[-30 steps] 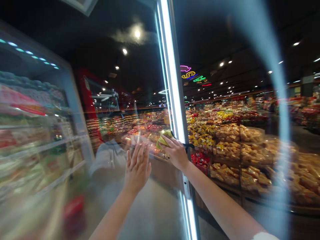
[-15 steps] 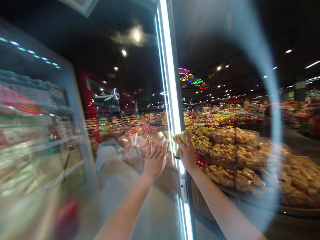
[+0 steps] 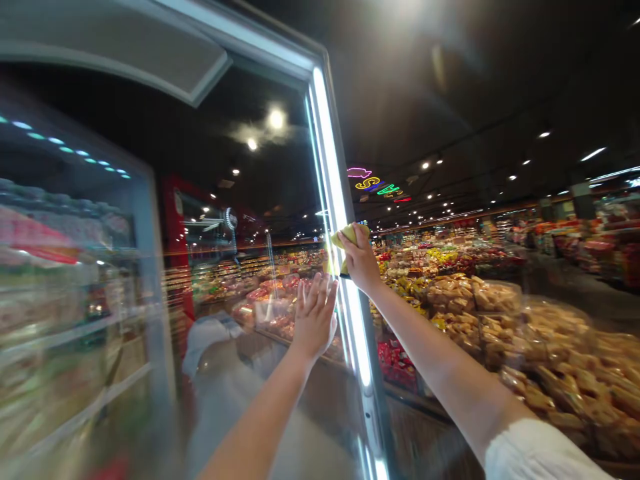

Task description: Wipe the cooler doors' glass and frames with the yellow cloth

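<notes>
- Right hand (image 3: 362, 263) first: the grip is closed around a folded yellow-green cloth (image 3: 353, 235), fingers bent over it and pressing it to the door frame (image 3: 342, 175), right across the bright light strip (image 3: 330, 147).
- The cloth has a dark edge poking out below the fingers. No brand I can read on it.
- Left hand (image 3: 314, 319) is just below and to the left, grip open, fingers nearly straight with small gaps, nothing in it. Palm faces the glass (image 3: 280, 220); can't tell if it's fully touching.
- White sleeve (image 3: 535, 450) on the right arm, lower right corner.
- Lower down the frame there's a small dark hole, in the gap between two lit stretches.
- Glass is full of reflections, including a pale shape like someone's clothing.
- Left side: a cooler with bottles (image 3: 75, 210) on the shelf and a pink-red label strip (image 3: 37, 233). Way too blurry to read, sorry.
- Past the frame: red packets (image 3: 395, 360) low down, then big heaps of tan packets (image 3: 453, 293) off to the right. Print's too small.
- Far back, a neon sign (image 3: 368, 183) in purple, yellow, green and red. The yellow squiggle resembles an S; can't make out a word.
</notes>
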{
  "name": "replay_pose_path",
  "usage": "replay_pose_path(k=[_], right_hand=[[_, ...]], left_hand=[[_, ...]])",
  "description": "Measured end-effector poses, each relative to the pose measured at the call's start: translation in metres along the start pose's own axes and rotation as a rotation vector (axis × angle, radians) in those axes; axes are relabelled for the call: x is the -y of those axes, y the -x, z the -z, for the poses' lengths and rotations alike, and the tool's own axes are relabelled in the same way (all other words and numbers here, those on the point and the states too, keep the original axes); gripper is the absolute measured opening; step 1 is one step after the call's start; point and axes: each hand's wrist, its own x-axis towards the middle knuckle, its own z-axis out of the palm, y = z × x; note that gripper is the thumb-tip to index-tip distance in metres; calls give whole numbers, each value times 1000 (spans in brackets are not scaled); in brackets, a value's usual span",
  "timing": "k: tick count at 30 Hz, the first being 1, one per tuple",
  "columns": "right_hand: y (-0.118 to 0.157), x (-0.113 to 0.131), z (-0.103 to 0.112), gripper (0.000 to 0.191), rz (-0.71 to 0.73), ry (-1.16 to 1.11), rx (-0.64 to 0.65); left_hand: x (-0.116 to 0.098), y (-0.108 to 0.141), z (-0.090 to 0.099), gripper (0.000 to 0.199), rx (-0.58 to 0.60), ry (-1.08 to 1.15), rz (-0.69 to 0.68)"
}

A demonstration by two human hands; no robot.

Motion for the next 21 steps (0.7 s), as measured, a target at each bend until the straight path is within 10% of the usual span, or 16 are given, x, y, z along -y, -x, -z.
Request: replay_pose_path(k=[9,21], right_hand=[[-90,-8,-12,56,-46,13,-52],[50,-1,6,55,-28,37,44]], left_hand=[[13,-6,-6,83,-28,1,11],[-8,37,-6,79,69,62,24]])
